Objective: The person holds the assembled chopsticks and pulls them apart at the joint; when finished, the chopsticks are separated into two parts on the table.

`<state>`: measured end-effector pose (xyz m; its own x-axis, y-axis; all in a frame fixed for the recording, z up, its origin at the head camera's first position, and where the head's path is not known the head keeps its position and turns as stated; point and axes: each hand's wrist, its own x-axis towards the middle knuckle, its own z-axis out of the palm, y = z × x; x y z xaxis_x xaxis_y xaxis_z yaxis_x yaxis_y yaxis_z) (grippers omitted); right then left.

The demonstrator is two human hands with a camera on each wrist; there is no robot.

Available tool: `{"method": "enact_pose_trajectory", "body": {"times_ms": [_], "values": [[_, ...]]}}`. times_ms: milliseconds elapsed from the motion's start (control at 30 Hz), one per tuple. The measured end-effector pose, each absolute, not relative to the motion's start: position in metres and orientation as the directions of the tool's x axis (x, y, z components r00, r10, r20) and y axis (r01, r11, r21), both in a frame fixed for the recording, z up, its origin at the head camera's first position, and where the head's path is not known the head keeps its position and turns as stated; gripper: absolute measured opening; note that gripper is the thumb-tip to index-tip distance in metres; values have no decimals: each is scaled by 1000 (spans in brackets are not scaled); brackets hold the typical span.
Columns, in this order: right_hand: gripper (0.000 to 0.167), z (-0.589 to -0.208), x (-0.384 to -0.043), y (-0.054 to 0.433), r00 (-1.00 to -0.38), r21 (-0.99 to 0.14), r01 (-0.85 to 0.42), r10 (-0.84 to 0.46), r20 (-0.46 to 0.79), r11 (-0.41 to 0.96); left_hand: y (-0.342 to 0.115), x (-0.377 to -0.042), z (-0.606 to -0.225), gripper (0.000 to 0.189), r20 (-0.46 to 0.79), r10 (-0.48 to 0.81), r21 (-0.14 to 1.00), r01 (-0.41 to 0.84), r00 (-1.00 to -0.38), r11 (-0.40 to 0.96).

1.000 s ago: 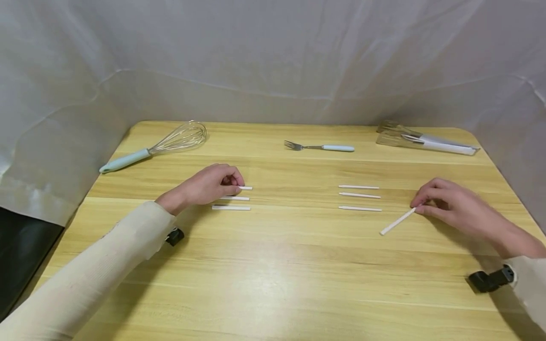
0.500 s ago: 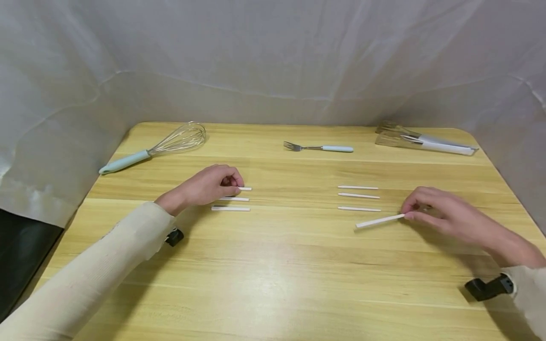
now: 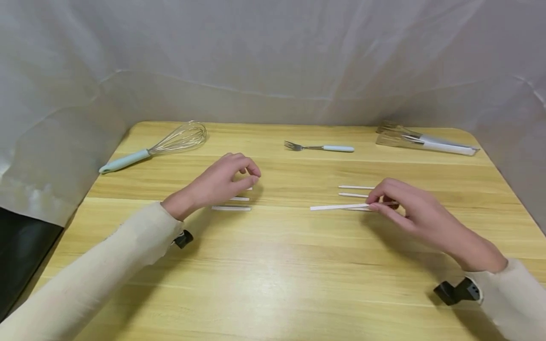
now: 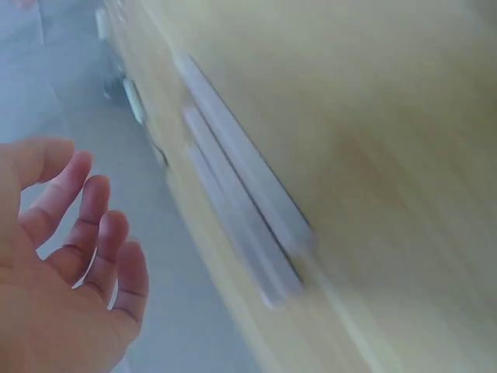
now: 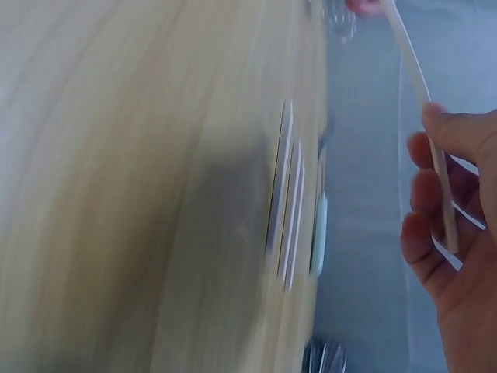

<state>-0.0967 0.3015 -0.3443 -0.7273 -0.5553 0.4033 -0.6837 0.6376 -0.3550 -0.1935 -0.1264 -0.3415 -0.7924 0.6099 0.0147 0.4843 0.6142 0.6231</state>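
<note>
My right hand [image 3: 411, 210] pinches a slim white stick [image 3: 334, 207] between thumb and fingers, its free end pointing left. In the right wrist view the held stick [image 5: 411, 61] slants up past the thumb, its lower end lying across the fingers. Three similar white sticks [image 3: 356, 187] lie in a row on the table beneath and beside that hand, partly covered by it. My left hand [image 3: 219, 182] hovers over another row of three white sticks [image 3: 232, 208], thumb and fingers loosely bent. Nothing is between its fingers in the left wrist view, where those sticks [image 4: 245, 155] lie alongside.
Along the back of the wooden table [image 3: 273, 274] lie a whisk [image 3: 125, 161] at left, a fork [image 3: 337, 148] in the middle and a white-handled utensil with see-through heads [image 3: 443, 146] at right. A grey cloth [image 3: 273, 61] hangs behind the table.
My right hand has moved left with its stick, which swung from slanting to nearly level, over the right row. My left hand has let go of the back stick and risen slightly rightward.
</note>
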Motion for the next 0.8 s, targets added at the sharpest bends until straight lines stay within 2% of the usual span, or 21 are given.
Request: {"method": "enact_pose_trajectory", "body": {"times_ms": [67, 167, 333, 567, 800], "values": [[16, -344, -98, 290, -709, -364, -703, -564, 424, 611, -118, -188, -339, 21, 37, 626, 633, 503, -779, 589], [11, -345, -100, 274, -693, -378, -720, -569, 443, 582, -106, -180, -338, 21, 68, 657, 647, 534, -751, 544], [29, -345, -102, 251, -698, -397, -716, -563, 443, 575, -89, -165, -338, 24, 84, 681, 684, 539, -727, 492], [21, -342, -102, 234, -735, -430, -678, -533, 419, 597, -76, -149, -339, 23, 92, 691, 744, 511, -717, 431], [22, -342, -103, 222, -731, -437, -683, -533, 427, 586, -70, -141, -340, 17, 101, 695, 757, 508, -712, 410]]}}
